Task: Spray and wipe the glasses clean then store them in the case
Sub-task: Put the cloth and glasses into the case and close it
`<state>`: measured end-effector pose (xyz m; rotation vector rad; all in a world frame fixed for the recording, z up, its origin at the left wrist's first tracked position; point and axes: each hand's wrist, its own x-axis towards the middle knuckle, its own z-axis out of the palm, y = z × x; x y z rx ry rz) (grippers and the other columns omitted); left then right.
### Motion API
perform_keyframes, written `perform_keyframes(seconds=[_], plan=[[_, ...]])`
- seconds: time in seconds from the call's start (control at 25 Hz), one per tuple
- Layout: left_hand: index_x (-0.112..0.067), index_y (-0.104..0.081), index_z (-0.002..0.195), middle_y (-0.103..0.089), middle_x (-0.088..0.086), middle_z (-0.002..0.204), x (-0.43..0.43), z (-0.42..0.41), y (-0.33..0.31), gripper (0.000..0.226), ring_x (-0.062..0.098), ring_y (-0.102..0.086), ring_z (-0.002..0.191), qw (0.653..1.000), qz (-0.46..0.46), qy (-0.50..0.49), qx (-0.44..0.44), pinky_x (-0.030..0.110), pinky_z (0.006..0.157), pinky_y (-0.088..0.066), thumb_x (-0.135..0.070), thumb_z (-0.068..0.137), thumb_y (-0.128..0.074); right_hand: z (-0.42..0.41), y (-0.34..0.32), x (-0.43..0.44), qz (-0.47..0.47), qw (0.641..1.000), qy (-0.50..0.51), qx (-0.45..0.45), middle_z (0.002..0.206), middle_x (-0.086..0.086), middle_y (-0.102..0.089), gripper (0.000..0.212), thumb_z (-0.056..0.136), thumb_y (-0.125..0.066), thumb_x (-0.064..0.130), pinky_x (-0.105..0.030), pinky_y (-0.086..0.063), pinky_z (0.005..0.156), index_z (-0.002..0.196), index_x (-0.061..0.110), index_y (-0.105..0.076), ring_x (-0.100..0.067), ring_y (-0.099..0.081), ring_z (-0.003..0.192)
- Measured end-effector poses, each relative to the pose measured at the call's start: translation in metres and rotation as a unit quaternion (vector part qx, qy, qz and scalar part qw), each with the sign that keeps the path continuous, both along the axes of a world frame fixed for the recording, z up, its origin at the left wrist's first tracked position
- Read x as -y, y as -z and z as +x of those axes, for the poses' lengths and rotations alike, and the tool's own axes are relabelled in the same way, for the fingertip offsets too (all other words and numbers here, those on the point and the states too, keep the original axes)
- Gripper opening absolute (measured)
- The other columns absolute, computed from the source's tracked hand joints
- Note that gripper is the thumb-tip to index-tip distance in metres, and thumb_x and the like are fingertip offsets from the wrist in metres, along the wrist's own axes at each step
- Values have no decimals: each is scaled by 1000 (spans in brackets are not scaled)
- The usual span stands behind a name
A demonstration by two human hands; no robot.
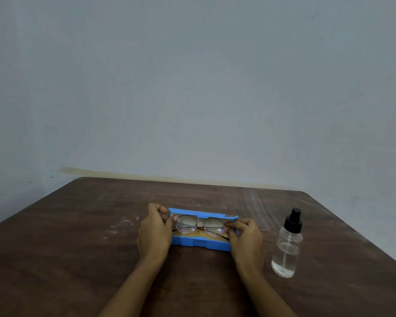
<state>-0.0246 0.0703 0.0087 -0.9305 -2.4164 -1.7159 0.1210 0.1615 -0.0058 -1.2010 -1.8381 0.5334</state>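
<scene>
Both ends of the wire-rimmed glasses (200,226) are pinched, by the left hand (154,229) and the right hand (245,236), over the open blue case (201,244). Storage is judged in hand; level lowering, then closure, is required.

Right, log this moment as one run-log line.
left hand: pinches glasses; right hand: pinches glasses; glasses: at open case; spray bottle: upright, untouched

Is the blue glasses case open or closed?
Open: the blue case shows its tan lining, with the glasses over it, pinched by the left hand and right hand.
</scene>
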Motion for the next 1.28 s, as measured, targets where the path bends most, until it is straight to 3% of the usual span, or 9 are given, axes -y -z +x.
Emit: perform_keyframes(seconds=[0.2,0.4,0.52,0.76,1.04,1.28], plan=[[-23,-40,87,-57,-6,80,0,2,-5,26,15,-54,80,1000,15,-8,7,30,66,-43,-23,79,-65,-1,1,-2,-6,1000,-3,-28,104,-2,-57,15,85,-61,17,-22,-37,69,97,19,-70,-7,-46,84],[-25,-42,88,-58,-5,80,-3,0,-4,27,19,-60,85,1000,6,-9,6,39,75,-52,-20,78,-66,-1,1,-3,3,1000,-1,-23,104,-1,-55,15,85,-61,16,-15,-33,63,97,18,-69,-5,-43,81],[-25,-44,91,-61,-4,80,-4,0,-1,25,19,-60,79,1000,-4,-5,-7,36,67,-51,-21,80,-65,0,1,-4,9,1000,0,-16,106,-2,-55,16,85,-60,14,-12,-29,59,98,16,-69,-4,-41,80],[-19,-45,102,-56,-4,81,-1,4,0,26,10,-46,70,998,-40,-6,-55,23,49,-32,-23,83,-62,1,2,-6,5,1000,-18,10,115,-3,-54,20,88,-57,14,-15,-33,72,104,12,-67,-2,-38,86],[-25,-38,91,-64,-4,82,2,3,8,24,14,-55,73,995,-40,6,-94,30,59,-43,-25,83,-61,1,2,-5,-3,1000,-28,-9,116,-2,-54,20,86,-59,11,-14,-37,73,104,10,-67,-2,-41,87],[-26,-38,93,-69,-4,88,2,1,12,24,13,-57,77,993,-45,3,-111,29,61,-41,-27,83,-60,2,4,-4,6,999,-45,14,118,-3,-52,22,88,-57,14,-14,-39,79,107,10,-67,-2,-41,89]])
